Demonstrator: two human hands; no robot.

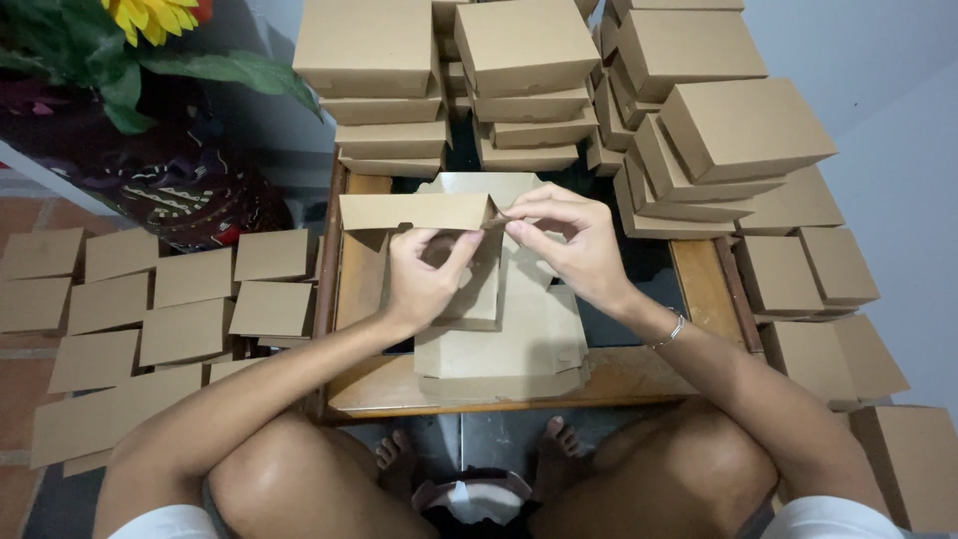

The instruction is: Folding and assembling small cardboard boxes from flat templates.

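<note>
From the head view I see both of my hands raised over the low wooden table [364, 384], working a half-folded box blank [414, 212] of plain brown card, matte and unprinted, with crisp creases and one long flap standing up as a flat strip across its top edge; a small notch shows in that strip's lower edge, and the rest of the piece hangs down behind my fingers, partly hidden. My left hand [424, 279] sits just above the table's middle, thumb and fingers pinched together on the lower part of the card, the knuckles curled toward me. My right hand [571, 242] is just beside it, thumb and forefinger closed on the right end of the raised strip, the other fingers bent and held loosely apart above it; a thin bracelet [675, 329] rings that wrist. Flat on the table, directly under my hands, lies a pile of unfolded blanks [519, 344] in the same brown. At the table's far edge stand stacks of finished boxes [524, 60], lids shut, and more of them spill down along its right side. To the table's left, flat card pieces [185, 299] are spread in rows over the floor, and beyond those, at the far left corner, a yellow flower [150, 15] with green leaves rises
</note>
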